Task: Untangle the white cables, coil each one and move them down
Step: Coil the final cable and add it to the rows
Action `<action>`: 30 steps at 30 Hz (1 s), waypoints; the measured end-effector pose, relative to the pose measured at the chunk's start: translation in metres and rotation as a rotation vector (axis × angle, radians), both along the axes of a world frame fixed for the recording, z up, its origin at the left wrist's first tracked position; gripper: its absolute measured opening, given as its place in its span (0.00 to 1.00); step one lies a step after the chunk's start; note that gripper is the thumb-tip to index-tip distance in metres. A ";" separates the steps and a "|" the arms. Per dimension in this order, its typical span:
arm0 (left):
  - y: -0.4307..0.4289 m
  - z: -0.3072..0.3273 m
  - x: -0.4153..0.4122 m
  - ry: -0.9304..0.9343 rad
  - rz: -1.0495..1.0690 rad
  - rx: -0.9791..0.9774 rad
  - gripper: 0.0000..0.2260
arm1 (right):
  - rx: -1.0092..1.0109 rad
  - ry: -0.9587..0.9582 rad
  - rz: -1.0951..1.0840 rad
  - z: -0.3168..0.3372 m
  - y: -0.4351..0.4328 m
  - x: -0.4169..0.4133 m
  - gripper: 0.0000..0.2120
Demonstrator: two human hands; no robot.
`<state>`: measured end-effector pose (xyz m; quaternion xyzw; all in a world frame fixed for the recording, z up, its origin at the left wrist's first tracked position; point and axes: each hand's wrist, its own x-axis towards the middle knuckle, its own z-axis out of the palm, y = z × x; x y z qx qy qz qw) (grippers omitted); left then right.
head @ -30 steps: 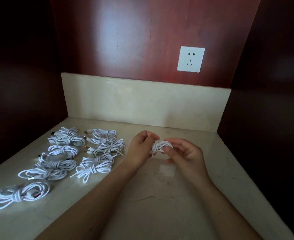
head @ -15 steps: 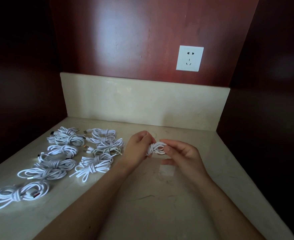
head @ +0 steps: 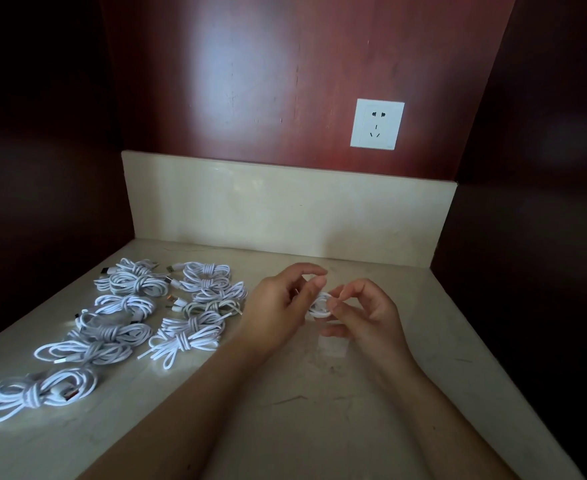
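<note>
Between both hands, a little above the counter, is a small white cable bundle (head: 320, 304). My left hand (head: 280, 308) pinches its upper left side with thumb and curled fingers. My right hand (head: 364, 313) pinches its right side with thumb and forefinger. Most of the bundle is hidden by fingers. To the left lie several coiled white cables in two rows, among them a near one with an orange plug (head: 39, 393), a tied one (head: 181, 344) and a far one (head: 207, 271).
The pale marble counter (head: 319, 410) ends at a low marble backsplash (head: 285, 209). Dark red wood walls close in behind and on both sides. A white wall socket (head: 376, 124) sits above the backsplash on the right.
Both hands have shifted a little while turning the bundle; the loops that showed between them now sit tighter and more hidden. The coiled cables on the left have not moved.
</note>
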<state>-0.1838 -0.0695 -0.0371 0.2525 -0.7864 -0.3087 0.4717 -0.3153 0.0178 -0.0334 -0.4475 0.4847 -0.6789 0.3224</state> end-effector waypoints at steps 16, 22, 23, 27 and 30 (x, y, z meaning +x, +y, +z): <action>-0.001 -0.007 -0.007 0.032 0.096 0.100 0.06 | -0.009 0.732 -0.277 -0.016 -0.003 -0.001 0.05; 0.002 -0.006 -0.008 -0.025 0.146 0.053 0.07 | -0.040 0.760 -0.331 -0.016 -0.004 -0.002 0.05; 0.002 -0.007 -0.008 -0.041 0.146 0.046 0.07 | -0.056 0.723 -0.327 -0.016 -0.004 0.000 0.05; 0.002 -0.005 -0.007 -0.117 0.169 0.001 0.08 | -0.116 0.557 -0.310 -0.012 -0.004 0.004 0.06; 0.002 -0.001 -0.008 -0.144 0.170 -0.010 0.16 | -0.108 0.368 -0.295 -0.008 -0.005 0.002 0.06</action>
